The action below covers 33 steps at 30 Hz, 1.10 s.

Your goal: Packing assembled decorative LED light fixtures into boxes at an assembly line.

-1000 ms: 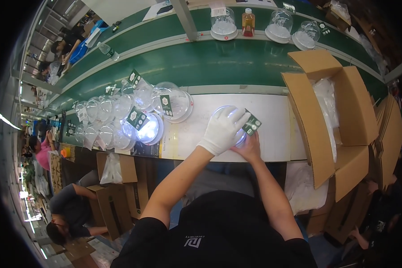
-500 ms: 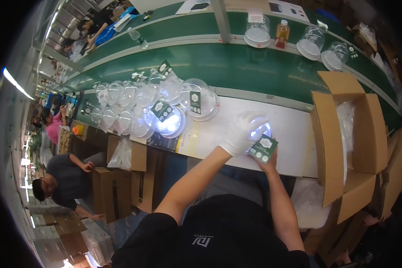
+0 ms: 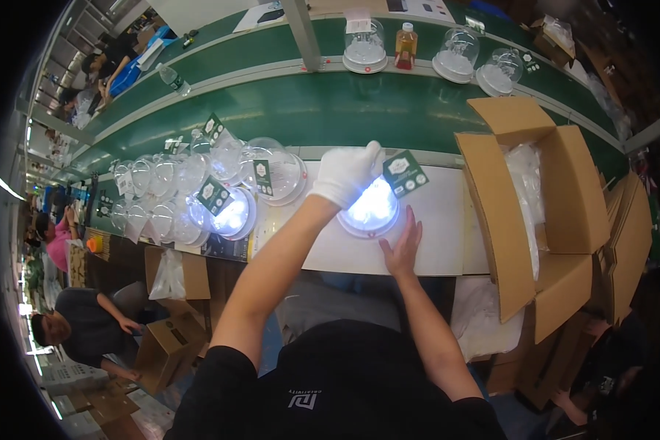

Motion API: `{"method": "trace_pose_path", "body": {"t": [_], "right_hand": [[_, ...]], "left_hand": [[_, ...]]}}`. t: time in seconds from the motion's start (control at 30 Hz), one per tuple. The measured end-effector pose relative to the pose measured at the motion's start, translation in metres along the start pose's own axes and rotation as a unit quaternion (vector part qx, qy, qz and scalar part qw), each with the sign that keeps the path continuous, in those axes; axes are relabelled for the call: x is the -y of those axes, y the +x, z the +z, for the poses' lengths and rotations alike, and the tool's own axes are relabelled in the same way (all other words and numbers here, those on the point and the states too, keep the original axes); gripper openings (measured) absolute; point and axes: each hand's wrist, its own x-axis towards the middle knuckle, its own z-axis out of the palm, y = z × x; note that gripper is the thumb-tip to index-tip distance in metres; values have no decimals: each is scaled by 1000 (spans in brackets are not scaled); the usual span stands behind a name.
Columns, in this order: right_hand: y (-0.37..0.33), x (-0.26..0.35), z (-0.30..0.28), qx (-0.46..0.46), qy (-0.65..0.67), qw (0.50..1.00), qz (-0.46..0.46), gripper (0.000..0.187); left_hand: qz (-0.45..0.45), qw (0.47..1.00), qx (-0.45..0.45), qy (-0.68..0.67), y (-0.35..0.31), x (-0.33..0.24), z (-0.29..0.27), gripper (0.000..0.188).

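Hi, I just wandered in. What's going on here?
A person is handling a brightly lit clear dome on a white work surface. The gloved left hand is at its top, close to a green tag; whether it grips is unclear. The bare right hand is open beside the base. More domes crowd the left, one also glowing, and an open cardboard box stands to the right.

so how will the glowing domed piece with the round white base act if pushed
The glowing domed piece probably slides before tipping, given its broad round white base. The flat green card tag beside the white-gloved left hand may flap.
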Motion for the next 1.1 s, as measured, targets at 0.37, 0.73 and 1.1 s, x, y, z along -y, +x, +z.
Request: {"method": "trace_pose_path", "body": {"t": [0.37,0.73,1.1], "right_hand": [[-4,-13,14,-114,22,993,12,43],[0,-34,17,-97,9,995,-30,26],[0,-37,21,-47,12,998,-36,20]], "left_hand": [[96,993,-26,-60,101,-58,85,17],[-61,962,-53,-261,-64,-20,21,42],[-761,605,-34,230,-646,191,-37,85]]}}
